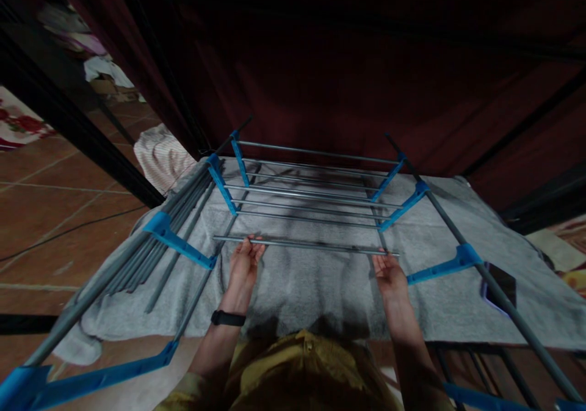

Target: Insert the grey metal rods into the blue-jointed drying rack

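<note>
A loose grey metal rod (315, 246) lies level across both my hands. My left hand (245, 261) grips it near its left end, and my right hand (389, 270) pinches it near its right end. Around them stands a rack frame with grey side poles (451, 221) and blue plastic brackets. The rod's left end is close to the left blue bracket (183, 247); its right end is by the right blue bracket (442, 267). Farther back, several crossbars (311, 194) span between the two sides.
Several loose grey rods (151, 249) lie at the left on a grey cloth (311, 295). A phone (500, 289) rests at the right beyond the side pole. Dark red curtains (320, 81) hang behind, and a striped cloth (160, 154) is at the back left above the tiled floor (46, 221).
</note>
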A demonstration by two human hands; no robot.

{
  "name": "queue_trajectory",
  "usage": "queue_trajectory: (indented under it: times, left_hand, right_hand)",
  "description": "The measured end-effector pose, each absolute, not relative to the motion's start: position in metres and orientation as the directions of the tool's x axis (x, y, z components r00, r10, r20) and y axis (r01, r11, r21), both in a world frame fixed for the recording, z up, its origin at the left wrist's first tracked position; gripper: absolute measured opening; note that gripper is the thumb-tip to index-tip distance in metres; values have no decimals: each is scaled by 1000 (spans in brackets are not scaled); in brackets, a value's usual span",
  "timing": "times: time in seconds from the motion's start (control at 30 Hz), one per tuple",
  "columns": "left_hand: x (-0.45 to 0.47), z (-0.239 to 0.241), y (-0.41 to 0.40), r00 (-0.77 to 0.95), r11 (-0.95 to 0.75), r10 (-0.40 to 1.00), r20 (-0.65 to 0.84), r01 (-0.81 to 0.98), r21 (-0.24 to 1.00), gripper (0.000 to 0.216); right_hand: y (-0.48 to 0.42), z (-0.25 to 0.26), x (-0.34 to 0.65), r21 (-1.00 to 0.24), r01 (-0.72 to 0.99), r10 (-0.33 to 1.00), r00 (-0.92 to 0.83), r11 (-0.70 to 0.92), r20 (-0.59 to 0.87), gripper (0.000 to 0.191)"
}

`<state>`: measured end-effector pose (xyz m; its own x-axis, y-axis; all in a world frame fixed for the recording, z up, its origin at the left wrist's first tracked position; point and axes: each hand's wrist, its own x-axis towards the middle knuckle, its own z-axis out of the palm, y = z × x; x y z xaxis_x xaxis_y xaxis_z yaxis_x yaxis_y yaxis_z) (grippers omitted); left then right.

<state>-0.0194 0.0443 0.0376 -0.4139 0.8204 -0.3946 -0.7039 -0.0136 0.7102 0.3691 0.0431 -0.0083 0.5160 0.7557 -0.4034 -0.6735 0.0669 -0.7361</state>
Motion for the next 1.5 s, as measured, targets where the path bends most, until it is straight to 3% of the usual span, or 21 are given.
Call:
queue_trajectory:
  times: [0.47,0.7,1.07,1.5]
  left_hand:
    - [-16,34,38,-396,16,816,-420,-712,702,5]
    - [-39,31,37,-511,-18,737,-442,-669,743,10]
    - [-57,20,41,-634,-57,656,-409,-582,811,29]
    - [-60,11,31,-679,-36,622,-389,-521,853,17]
  right_hand:
    - [45,-1,347,-746,-666,778,457,-22,-431,15]
    - [48,-1,352,-793,-609,787,504,30,-357,23]
    - [53,12,346,-778,-625,800,498,62,-336,17]
    - [60,23,343,-750,-657,818,473,80,-327,21]
